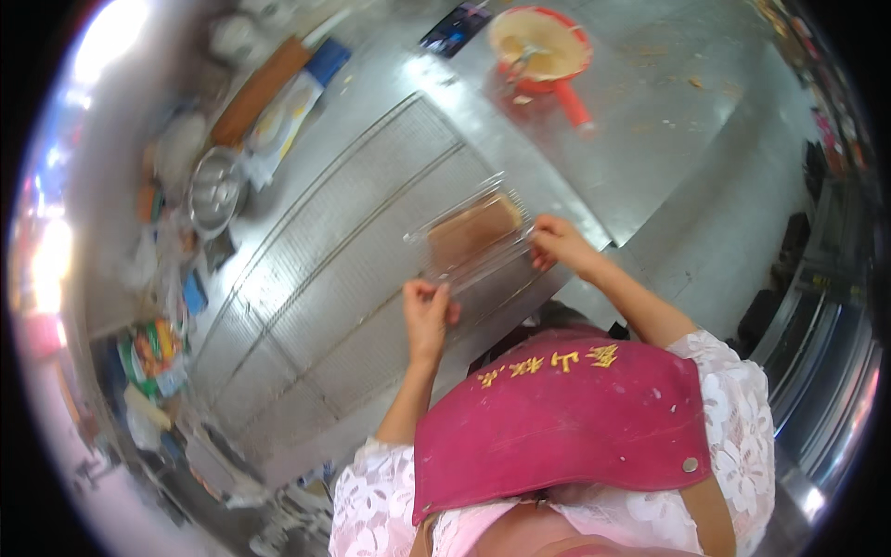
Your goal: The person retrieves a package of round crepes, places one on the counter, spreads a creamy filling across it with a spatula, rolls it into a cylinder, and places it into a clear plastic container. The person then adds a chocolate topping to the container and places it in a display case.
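A clear plastic clamshell box (449, 268) with a brown-topped slab of cake (477, 233) inside is held between my two hands, above a wire cooling rack (334, 230). My left hand (428, 313) pinches the box's near left corner between thumb and fingers. At its right end, my right hand (560, 244) grips the edge in the same way. The cake lies lengthwise in the box, its pale side showing at the right. Glare on the plastic hides whether the lid is fully closed.
Beyond the box, a red-rimmed pan (541, 45) holding pale batter and a utensil stands on the metal table (668, 139), near a phone (456, 29). To the left are a steel bowl (216, 191), a wooden rolling pin or board (257, 90) and plastic packages (153, 355).
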The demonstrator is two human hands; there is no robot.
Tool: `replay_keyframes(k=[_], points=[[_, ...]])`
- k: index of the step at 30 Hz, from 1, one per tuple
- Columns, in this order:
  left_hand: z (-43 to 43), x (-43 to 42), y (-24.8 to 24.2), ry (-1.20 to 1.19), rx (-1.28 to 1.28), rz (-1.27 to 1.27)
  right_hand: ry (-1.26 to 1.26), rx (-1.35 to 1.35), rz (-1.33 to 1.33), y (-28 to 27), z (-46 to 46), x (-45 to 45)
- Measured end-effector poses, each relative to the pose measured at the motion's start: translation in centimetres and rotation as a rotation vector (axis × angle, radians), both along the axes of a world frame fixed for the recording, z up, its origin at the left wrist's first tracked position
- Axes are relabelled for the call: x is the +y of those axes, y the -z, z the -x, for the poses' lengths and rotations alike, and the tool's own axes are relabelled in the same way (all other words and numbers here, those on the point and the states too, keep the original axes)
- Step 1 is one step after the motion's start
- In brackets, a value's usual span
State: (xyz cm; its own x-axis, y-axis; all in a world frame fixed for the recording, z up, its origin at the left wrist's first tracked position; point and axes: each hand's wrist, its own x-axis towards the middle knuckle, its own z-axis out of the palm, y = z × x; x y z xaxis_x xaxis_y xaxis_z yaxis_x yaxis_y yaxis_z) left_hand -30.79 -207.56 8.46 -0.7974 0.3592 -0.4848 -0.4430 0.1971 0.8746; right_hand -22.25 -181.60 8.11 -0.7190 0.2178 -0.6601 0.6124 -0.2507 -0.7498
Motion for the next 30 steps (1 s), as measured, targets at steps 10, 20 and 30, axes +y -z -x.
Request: replay_keyframes(k=[10,20,30], points=[[-2.8,6.9,-4.6,0.419,-0.149,0.048,0.090,0.222,0.069,-1.7,-10.1,4.4],[-13.8,33.4,-5.0,0.820,-0.093,-0.046,0.627,0.335,-0.060,-4.9,-29.1,21.6],[-23.1,59.7,-2.3,1.044,-0.182,-0.279,0.958,0.266,-0.141,-2.1,-40.6,37.7]])
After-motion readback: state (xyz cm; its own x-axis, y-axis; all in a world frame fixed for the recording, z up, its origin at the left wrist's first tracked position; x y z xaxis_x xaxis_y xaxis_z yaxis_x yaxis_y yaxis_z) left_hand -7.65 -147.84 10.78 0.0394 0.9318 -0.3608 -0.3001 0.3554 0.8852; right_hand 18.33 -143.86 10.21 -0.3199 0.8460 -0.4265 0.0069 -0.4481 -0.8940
